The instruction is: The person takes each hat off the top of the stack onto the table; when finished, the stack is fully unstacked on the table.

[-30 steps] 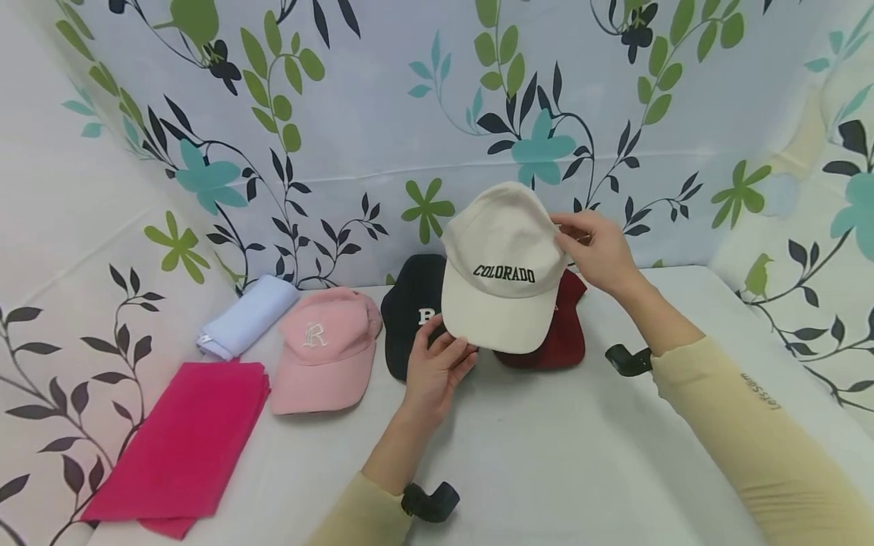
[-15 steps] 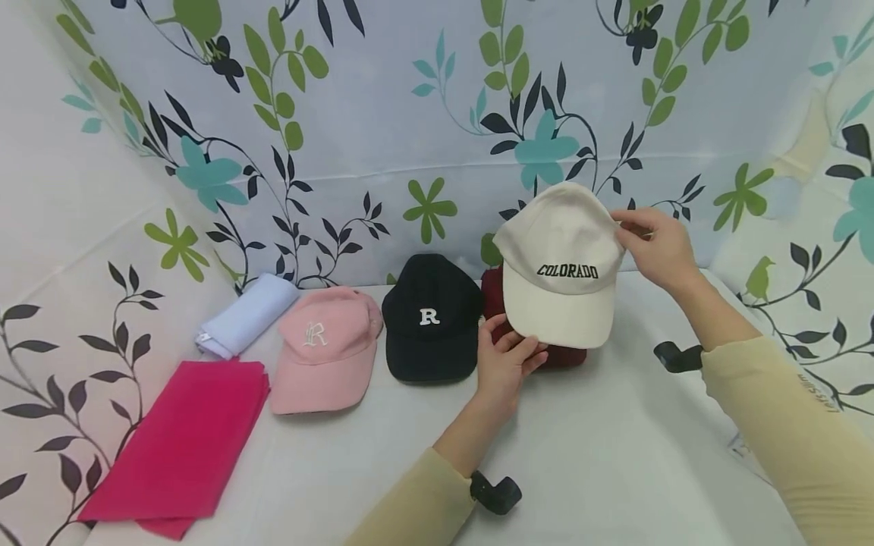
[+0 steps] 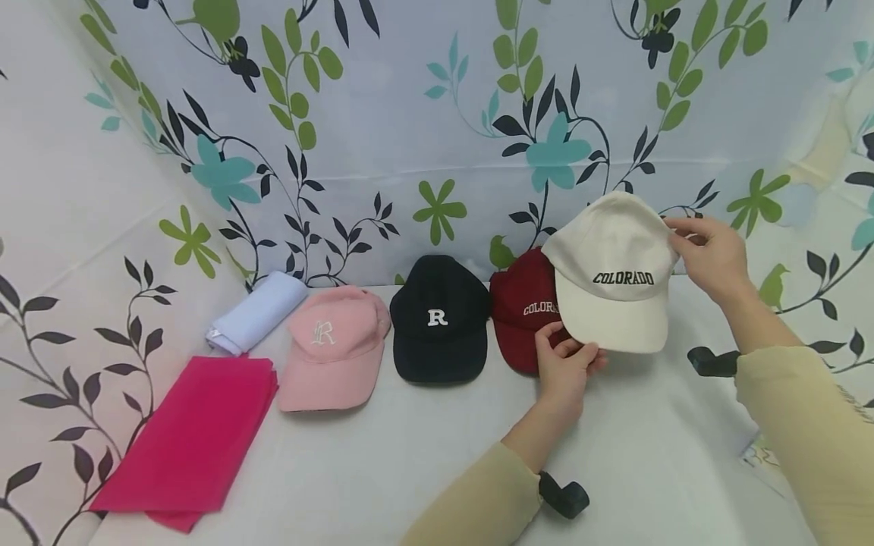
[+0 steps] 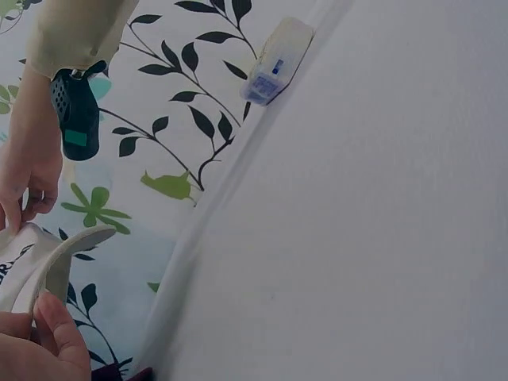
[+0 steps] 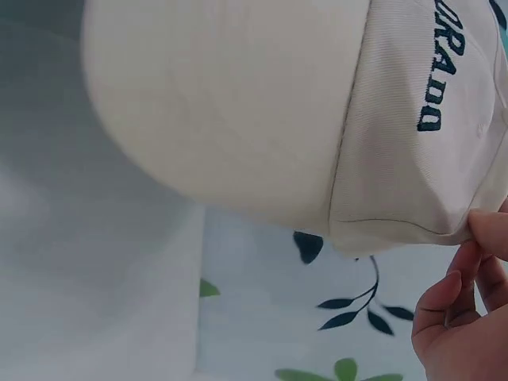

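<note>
A cream baseball cap (image 3: 611,273) with dark COLORADO lettering is held up, its front facing the head camera. My left hand (image 3: 563,371) pinches the brim's lower left edge, thumb and fingers on either side, as the left wrist view also shows. With thumb and fingertips my right hand (image 3: 713,254) pinches the right side of the crown; that grip shows at the lower right of the right wrist view. Partly behind the cream cap is a dark red cap (image 3: 522,311), its lettering partly covered. Left of it lies a black cap (image 3: 440,322) with a white R.
A pink cap (image 3: 334,349) lies left of the black one. Farther left are a rolled light blue cloth (image 3: 258,311) and a folded bright pink cloth (image 3: 198,432). A patterned curtain (image 3: 410,114) hangs behind the white table (image 3: 410,462). A small clear packet (image 4: 278,62) lies at the table's edge.
Both hands have carried the cream cap to the right, from in front of the black and red caps. The black cap is now uncovered, and most of the red one shows.
</note>
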A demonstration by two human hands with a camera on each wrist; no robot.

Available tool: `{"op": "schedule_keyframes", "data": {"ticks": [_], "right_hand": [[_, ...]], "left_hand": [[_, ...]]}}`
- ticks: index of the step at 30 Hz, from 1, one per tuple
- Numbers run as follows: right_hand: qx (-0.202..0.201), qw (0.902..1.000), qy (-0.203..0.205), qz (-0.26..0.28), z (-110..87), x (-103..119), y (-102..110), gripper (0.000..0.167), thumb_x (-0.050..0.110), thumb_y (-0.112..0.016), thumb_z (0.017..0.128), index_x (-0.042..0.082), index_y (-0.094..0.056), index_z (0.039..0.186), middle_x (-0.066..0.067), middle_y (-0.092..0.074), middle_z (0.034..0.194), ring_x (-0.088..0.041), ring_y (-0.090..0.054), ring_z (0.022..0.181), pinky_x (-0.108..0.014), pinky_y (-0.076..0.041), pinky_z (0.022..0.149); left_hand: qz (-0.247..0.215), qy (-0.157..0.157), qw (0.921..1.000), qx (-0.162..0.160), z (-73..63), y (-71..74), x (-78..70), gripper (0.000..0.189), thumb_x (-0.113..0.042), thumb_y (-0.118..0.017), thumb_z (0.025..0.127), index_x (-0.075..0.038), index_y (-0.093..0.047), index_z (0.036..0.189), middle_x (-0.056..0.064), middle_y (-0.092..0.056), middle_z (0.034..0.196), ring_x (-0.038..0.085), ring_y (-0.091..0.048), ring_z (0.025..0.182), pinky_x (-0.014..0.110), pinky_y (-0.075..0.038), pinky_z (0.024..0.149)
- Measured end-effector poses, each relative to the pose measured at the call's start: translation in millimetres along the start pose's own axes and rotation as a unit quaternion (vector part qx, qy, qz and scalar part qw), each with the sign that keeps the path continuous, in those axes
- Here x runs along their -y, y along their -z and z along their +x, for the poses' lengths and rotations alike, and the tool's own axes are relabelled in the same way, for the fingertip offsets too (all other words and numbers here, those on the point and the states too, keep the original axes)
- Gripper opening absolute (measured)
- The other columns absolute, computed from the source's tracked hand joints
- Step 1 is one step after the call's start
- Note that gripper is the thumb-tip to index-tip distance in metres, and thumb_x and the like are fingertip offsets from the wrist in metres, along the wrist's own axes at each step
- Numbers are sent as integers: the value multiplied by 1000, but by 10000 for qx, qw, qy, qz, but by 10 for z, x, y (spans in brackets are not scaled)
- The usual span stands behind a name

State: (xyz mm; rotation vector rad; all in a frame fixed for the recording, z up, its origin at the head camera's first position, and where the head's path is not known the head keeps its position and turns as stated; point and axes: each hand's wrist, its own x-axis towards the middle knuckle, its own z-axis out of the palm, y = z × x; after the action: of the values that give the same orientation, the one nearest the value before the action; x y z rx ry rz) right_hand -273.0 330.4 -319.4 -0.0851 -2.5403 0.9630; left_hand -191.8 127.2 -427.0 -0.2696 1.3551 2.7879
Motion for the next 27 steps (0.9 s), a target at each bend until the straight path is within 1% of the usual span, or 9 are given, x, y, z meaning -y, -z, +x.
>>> {"op": "schedule_keyframes", "data": {"ticks": [4,7,11,14,18,21,23,25,27], "right_hand": [[61,9993,-379,-21,6,-134,55,46,29,-47,107,3,-54,144,-22,-51,130,-37,-50,115,-23,-44,72],[68,9983,-580,-50,4,-229,97,46,29,-46,107,3,-53,145,-21,-50,132,-30,-51,110,-25,-44,74],[1,9967,-817,-23,13,-341,166,47,30,-46,107,5,-52,147,-20,-51,132,-12,-49,97,-20,-43,72],[-13,9959,-903,-47,34,-408,199,49,32,-45,107,6,-50,148,-21,-50,133,-9,-48,96,-22,-44,75],[16,9945,-1045,-76,55,-485,192,49,31,-44,107,5,-48,149,-22,-48,137,-18,-51,103,-35,-50,85],[94,9927,-1200,-77,66,-529,160,49,30,-43,108,5,-47,150,-24,-47,140,-29,-52,111,-45,-49,90],[166,9920,-1252,-78,72,-544,132,49,29,-42,108,4,-46,150,-25,-47,140,-34,-53,115,-49,-48,91],[243,9915,-1279,-81,77,-555,105,49,28,-41,108,3,-46,150,-28,-46,142,-44,-49,123,-55,-47,94],[283,9912,-1290,-108,78,-569,80,49,27,-41,108,2,-45,150,-29,-45,142,-47,-48,124,-59,-46,97]], "left_hand": [[-60,-46,9999,-80,-4,-119,158,56,18,-69,84,-17,-46,121,15,-65,90,21,-68,70,34,-61,66],[-108,-100,9998,-143,-18,-210,259,56,20,-67,83,-16,-46,120,13,-64,87,22,-68,69,35,-61,65],[-139,-113,9997,-157,-29,-327,365,54,20,-65,83,-15,-46,119,12,-62,86,23,-70,68,36,-62,64],[-161,-109,9996,-198,-24,-393,436,54,20,-65,83,-14,-45,119,12,-60,87,25,-70,69,38,-62,64],[-199,-114,9994,-268,-1,-445,526,53,21,-65,82,-14,-45,118,13,-59,86,32,-71,69,40,-62,62],[-230,-118,9992,-303,10,-463,577,52,21,-63,83,-14,-44,117,14,-58,84,33,-71,68,41,-62,61],[-233,-105,9991,-333,9,-468,592,51,22,-60,83,-13,-43,116,14,-58,83,32,-70,66,41,-62,61],[-180,-39,9991,-370,6,-473,593,49,23,-58,83,-12,-43,114,15,-58,82,32,-70,67,42,-62,61],[-93,55,9991,-401,9,-477,586,48,24,-56,82,-11,-42,113,16,-58,83,36,-71,68,43,-62,61]]}}
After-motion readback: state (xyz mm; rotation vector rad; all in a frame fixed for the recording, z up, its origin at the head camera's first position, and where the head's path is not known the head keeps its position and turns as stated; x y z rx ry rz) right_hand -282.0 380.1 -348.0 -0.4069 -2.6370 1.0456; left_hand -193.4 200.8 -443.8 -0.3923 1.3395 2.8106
